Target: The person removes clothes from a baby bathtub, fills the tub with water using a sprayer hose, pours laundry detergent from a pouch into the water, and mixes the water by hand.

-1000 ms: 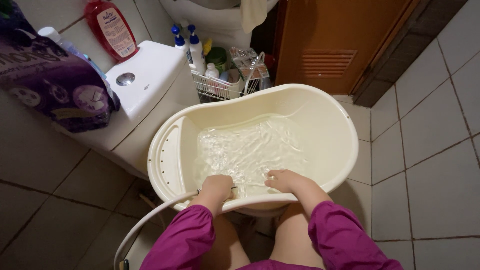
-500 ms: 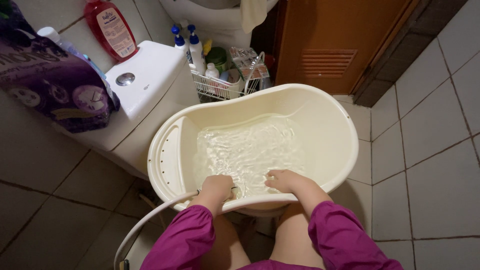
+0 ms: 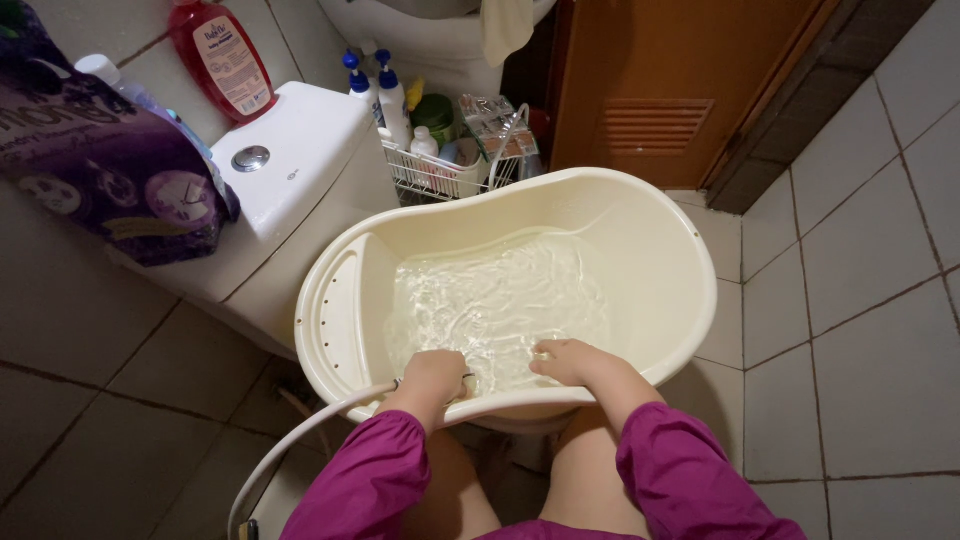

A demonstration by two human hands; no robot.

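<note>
Hands at the near rim of a cream plastic tub point(image 3: 660, 260) in a tiled bathroom, seen from above: the left hand point(image 3: 434, 377) is curled into a closed fist around the end of a white hose point(image 3: 300, 437), which runs in from the lower left over the tub's edge, its nozzle hidden under the fingers. The right hand point(image 3: 566, 361) lies just inside the same rim, fingers loosely spread and resting at the surface of the rippling water point(image 3: 495, 300), holding nothing. The water pools in the tub's bottom directly ahead of both hands, with the two hands near each other and the tub's wall pressed against the wrists. Magenta sleeves point(image 3: 680, 470) cover both forearms. Behind the tub on the left stands a white toilet cistern point(image 3: 300, 140) with a round flush button, a red bottle point(image 3: 222, 55) against the wall above it and a purple patterned bag point(image 3: 100, 170) to its side. A white wire basket point(image 3: 440, 170) of bottles sits beyond the tub, next to an orange-brown door point(image 3: 660, 80).
</note>
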